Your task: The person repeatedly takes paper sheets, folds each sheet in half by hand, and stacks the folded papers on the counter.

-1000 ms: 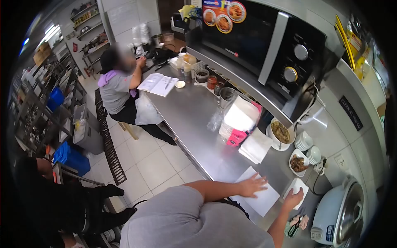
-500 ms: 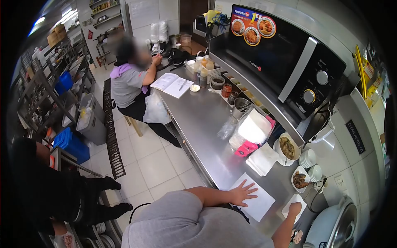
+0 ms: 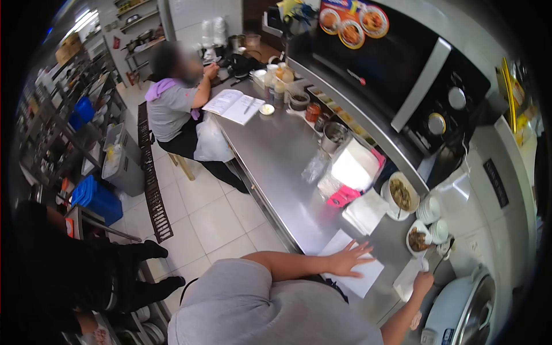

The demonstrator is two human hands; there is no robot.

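Presently: left hand point(image 3: 347, 262), fingers spread, on white sheet point(image 3: 364, 280), atop steel counter point(image 3: 267, 167); right hand point(image 3: 424, 282), curled, grip unclear, at smaller white paper point(image 3: 405, 282). Possible fault: uneven palm pressure could skew the sheet.

White lay nearest me, with grey, pink and blue beyond.
The sheet point(image 3: 362, 278) under my left hand point(image 3: 347, 261) and the tissue point(image 3: 407, 280) by my right hand point(image 3: 424, 282) were plain white, my shirt point(image 3: 241, 305) plain grey. Farther along the silver-grey counter point(image 3: 273, 164), the napkin pack point(image 3: 344, 196) showed white and hot pink. On the right, the cooker point(image 3: 448, 299) was pale blue and the microwave point(image 3: 379, 75) black; on the left, a bin point(image 3: 99, 200) was bright blue.
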